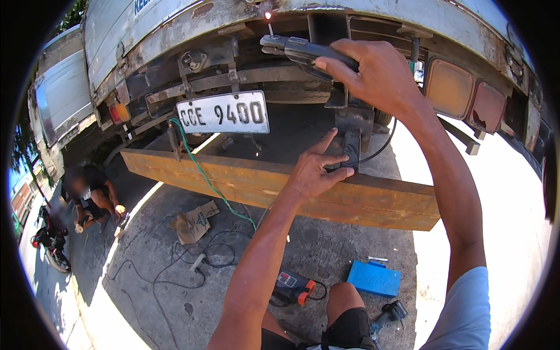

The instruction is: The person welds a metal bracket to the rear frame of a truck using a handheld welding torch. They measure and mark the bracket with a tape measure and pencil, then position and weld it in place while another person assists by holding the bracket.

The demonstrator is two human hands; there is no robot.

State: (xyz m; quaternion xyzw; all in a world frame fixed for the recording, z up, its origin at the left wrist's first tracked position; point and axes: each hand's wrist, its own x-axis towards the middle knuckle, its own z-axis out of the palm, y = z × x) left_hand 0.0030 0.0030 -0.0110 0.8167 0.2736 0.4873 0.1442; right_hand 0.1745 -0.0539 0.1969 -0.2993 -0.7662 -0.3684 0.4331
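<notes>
The right hand (pixel 376 73) grips a black welding clamp (pixel 303 51) pointing left, high above the rusty beam (pixel 233 178). The left hand (pixel 315 174), lower, spreads its fingers at the beam.

Below its upper edge the beam (pixel 233 178) is rough, rusted metal; the electrode holder (pixel 308 50) looks smooth, dark plastic; the number plate (pixel 223 112), painted metal; the cardboard (pixel 191 226), matt paper; the ground (pixel 332 245), rough concrete.

Black characters (pixel 219 116) on 1 white license plate (pixel 223 112), apparently blue lettering (pixel 142 4) on truck panel (pixel 137 38)
</notes>
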